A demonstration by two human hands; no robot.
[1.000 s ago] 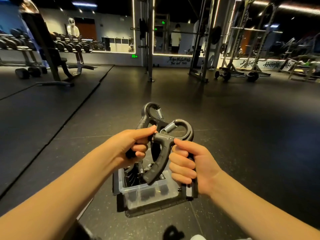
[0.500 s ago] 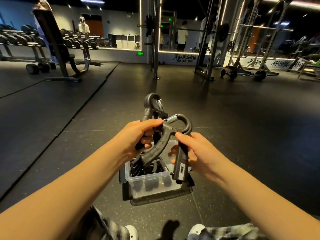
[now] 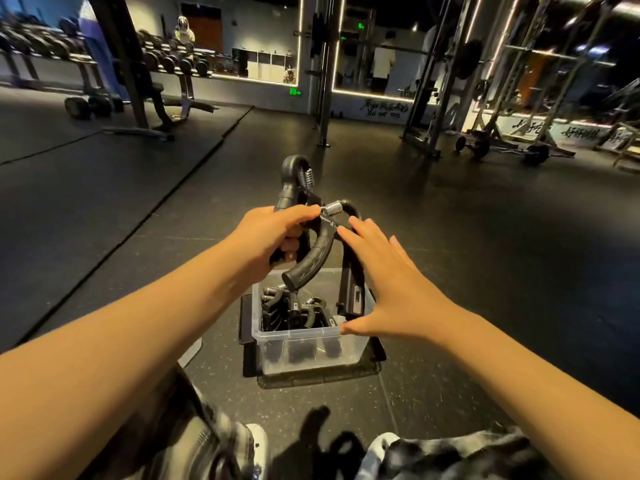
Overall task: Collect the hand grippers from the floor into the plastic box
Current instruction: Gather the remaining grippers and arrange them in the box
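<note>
Gripping one black hand gripper above the plastic box, the left hand is curled tight round its handle. A second hand gripper hangs against the first, its straight leg down at the box's far corner. The right hand holds nothing, fingers straight and spread, tips by that second gripper's loop. More grippers lie in the box, which sits on the floor.

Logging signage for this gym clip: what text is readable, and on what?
"YOU GOT THIS", seemingly: lower line of wall lettering; the script line above is blurred.
Right-wall lettering: blurred, unreadable.
Green signs: too small.
Label on the hand gripper: too small.
</note>
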